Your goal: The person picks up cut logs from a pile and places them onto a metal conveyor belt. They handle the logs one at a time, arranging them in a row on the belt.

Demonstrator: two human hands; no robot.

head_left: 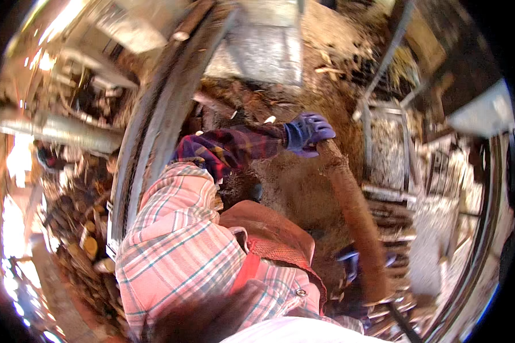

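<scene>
A long brown log (355, 208) slants from the middle of the view down to the lower right, close to my body. My left hand (309, 134), in a purple-blue glove, is closed on the log's far end, its fingers curled over the tip. Lower down, my right hand (349, 263), in a similar glove, shows on both sides of the log and appears to support it from beneath. Most of that hand is hidden behind the wood. A red mesh-like apron (274, 248) hangs at my waist over pink plaid clothing.
A long metal rail (154, 126) runs along my left. Beyond it lies a heap of cut logs (77, 246). On the right, stacked wood (392, 223) sits beside a metal frame (386, 146). Bark and debris cover the brown ground (292, 183); a pale metal sheet (263, 51) stands ahead.
</scene>
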